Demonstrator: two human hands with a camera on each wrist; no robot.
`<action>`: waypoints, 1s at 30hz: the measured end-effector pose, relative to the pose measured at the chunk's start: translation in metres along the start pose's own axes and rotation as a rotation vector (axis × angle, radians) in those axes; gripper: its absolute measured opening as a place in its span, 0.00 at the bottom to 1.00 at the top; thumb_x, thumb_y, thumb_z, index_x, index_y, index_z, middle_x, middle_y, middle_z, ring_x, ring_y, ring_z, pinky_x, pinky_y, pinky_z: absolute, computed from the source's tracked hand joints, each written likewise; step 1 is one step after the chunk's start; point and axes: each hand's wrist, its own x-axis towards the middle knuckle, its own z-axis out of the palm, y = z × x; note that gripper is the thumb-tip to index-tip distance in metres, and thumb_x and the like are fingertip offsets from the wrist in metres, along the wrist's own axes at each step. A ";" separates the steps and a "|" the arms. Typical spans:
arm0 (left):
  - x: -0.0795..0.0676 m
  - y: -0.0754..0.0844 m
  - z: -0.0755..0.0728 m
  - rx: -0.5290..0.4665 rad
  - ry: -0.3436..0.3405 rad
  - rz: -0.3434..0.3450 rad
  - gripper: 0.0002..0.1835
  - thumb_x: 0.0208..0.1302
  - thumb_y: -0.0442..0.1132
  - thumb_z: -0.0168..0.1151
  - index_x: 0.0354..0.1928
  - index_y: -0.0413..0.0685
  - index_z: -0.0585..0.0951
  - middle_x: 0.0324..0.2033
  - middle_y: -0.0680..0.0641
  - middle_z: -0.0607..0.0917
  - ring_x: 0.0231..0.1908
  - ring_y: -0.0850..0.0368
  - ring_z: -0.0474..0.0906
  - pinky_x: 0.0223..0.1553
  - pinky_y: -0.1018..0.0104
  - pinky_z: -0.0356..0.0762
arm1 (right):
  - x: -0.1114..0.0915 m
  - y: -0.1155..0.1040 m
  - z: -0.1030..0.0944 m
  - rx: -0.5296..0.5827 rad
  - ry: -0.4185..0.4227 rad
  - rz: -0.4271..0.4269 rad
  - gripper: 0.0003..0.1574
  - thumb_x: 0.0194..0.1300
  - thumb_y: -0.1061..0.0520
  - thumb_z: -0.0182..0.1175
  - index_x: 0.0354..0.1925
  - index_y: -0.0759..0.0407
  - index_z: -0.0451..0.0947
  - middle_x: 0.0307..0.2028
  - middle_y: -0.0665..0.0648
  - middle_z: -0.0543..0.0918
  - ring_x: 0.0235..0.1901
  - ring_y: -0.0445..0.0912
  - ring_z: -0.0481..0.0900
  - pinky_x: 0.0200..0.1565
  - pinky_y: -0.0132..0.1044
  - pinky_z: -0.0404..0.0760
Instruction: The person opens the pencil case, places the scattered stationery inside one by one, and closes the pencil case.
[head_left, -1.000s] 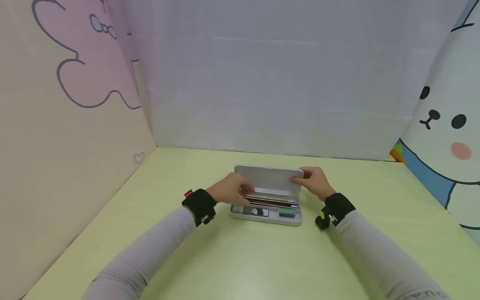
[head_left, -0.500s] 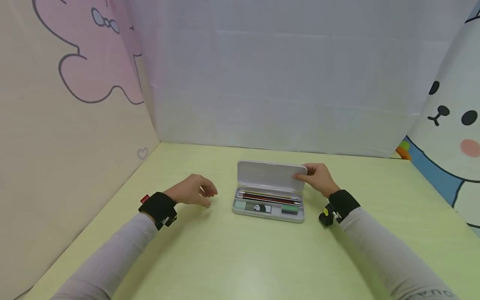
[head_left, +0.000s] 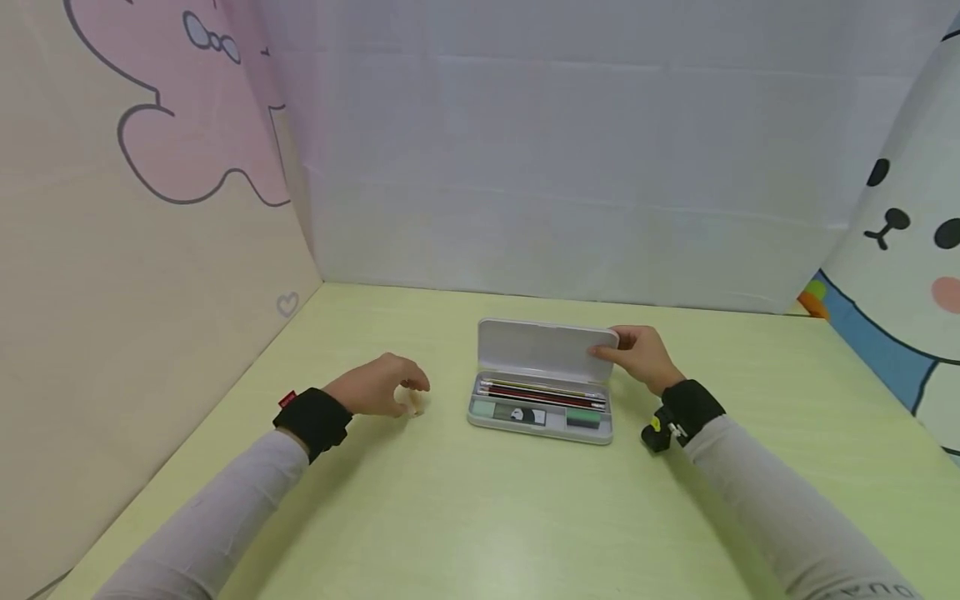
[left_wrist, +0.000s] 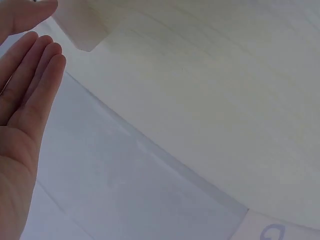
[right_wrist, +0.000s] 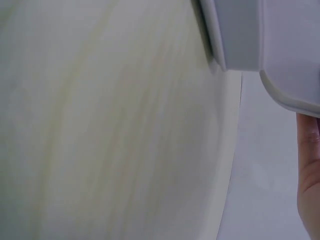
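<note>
A white pencil case [head_left: 480,409] stands on the table, its lid [head_left: 532,346] raised upright. Several pencils [head_left: 543,392] lie in its back compartment. The front one holds a grey-green piece with a panda print [head_left: 520,414] and a dark green block [head_left: 582,417]. My right hand [head_left: 641,357] pinches the lid's right end, thumb inside; in the right wrist view part of the hand [right_wrist: 309,172] shows below the lid's corner. My left hand [head_left: 378,385] is left of the case, fingers bent slightly. Beside its fingertips a pale blur shows; I cannot tell what it is.
The pale yellow table [head_left: 495,508] runs back to a white sheet [head_left: 570,183]. A beige panel with a pink cartoon [head_left: 202,142] closes the left side. On the right stands a panel with a white cartoon animal [head_left: 900,283].
My left hand has left the case and moved left, where it now hovers with only a slight shift of the thumb. My right hand keeps its pinch on the upright lid.
</note>
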 end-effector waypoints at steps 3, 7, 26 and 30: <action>0.004 0.002 0.000 0.079 -0.034 0.021 0.18 0.48 0.24 0.69 0.44 0.38 0.83 0.42 0.44 0.87 0.45 0.50 0.82 0.49 0.57 0.80 | -0.001 0.000 0.000 0.005 0.002 0.000 0.21 0.59 0.56 0.67 0.45 0.71 0.81 0.29 0.36 0.81 0.31 0.29 0.79 0.37 0.26 0.76; 0.009 0.001 0.004 0.144 -0.069 0.023 0.18 0.46 0.23 0.70 0.43 0.40 0.84 0.42 0.46 0.87 0.46 0.51 0.82 0.51 0.58 0.79 | -0.001 -0.001 0.001 0.004 0.004 -0.013 0.20 0.59 0.56 0.68 0.44 0.71 0.81 0.29 0.36 0.82 0.30 0.29 0.79 0.36 0.27 0.76; 0.031 0.026 0.015 0.140 0.121 0.080 0.11 0.47 0.29 0.70 0.36 0.46 0.85 0.33 0.52 0.87 0.35 0.60 0.78 0.43 0.65 0.78 | -0.002 -0.004 0.000 -0.006 0.001 -0.007 0.19 0.59 0.56 0.67 0.43 0.71 0.81 0.30 0.40 0.83 0.30 0.30 0.79 0.36 0.26 0.76; 0.041 0.043 0.023 0.128 0.128 0.085 0.11 0.47 0.30 0.71 0.36 0.45 0.85 0.33 0.51 0.87 0.36 0.59 0.79 0.43 0.66 0.78 | -0.001 -0.004 -0.001 -0.014 0.000 -0.005 0.20 0.59 0.56 0.67 0.44 0.71 0.81 0.32 0.43 0.84 0.31 0.30 0.79 0.37 0.26 0.76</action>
